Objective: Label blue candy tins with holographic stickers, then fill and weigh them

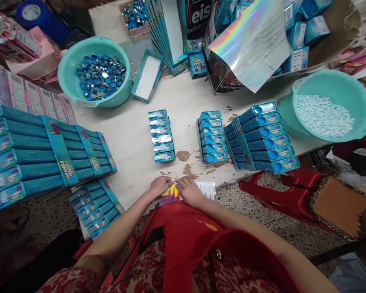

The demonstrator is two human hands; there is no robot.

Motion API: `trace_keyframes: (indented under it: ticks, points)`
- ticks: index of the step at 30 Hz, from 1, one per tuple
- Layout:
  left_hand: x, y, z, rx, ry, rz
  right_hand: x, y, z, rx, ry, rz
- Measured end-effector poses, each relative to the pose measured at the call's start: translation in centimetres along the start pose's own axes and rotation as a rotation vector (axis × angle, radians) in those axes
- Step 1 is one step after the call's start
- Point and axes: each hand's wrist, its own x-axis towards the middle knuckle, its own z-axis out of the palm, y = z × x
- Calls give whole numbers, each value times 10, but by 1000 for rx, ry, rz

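Note:
At the table's near edge, a shiny holographic sheet [208, 189] cut into strips lies under both hands, close to my body. My left hand [161, 186] is closed, its fingertips pinching the sheet's upper edge. My right hand [189, 193] rests across the sheet, fingers bent and tips drawn together near the left fingertips; anything small between them is hidden. Beyond the hands stands a row of small blue boxes [162, 139] with shiny strips on their tops. To its right sits a similar row of blue boxes [214, 139] with round recesses showing.
A teal tub [67, 79] holds blue and silver caps; another teal tub [361, 108] holds white pieces. Stacked blue boxes stand left [33, 142] and right [262, 138]. An open carton [222, 77] carries a silvery sheet [253, 49]. A red stool [271, 195] is at right.

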Motion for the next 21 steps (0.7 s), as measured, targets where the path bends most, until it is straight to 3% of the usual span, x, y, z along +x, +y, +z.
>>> trace_keyframes:
  ticks: [9, 14, 16, 18, 20, 21]
  points:
    - [0, 2, 0, 29, 50, -2, 6, -3, -7, 92, 47, 96]
    - [-17, 10, 0, 38, 135, 13, -5, -4, -30, 441, 195, 287]
    - [-28, 19, -1, -34, 249, 155, -15, -1, -45, 613, 288, 359]
    - [-36, 31, -3, -219, 292, 384, -25, 4, -60, 773, 359, 397]
    - [-36, 45, -5, -420, 186, 523, -33, 12, -73, 890, 424, 429]
    - [-34, 52, -6, -489, 105, 523, -36, 16, -77, 924, 467, 453]
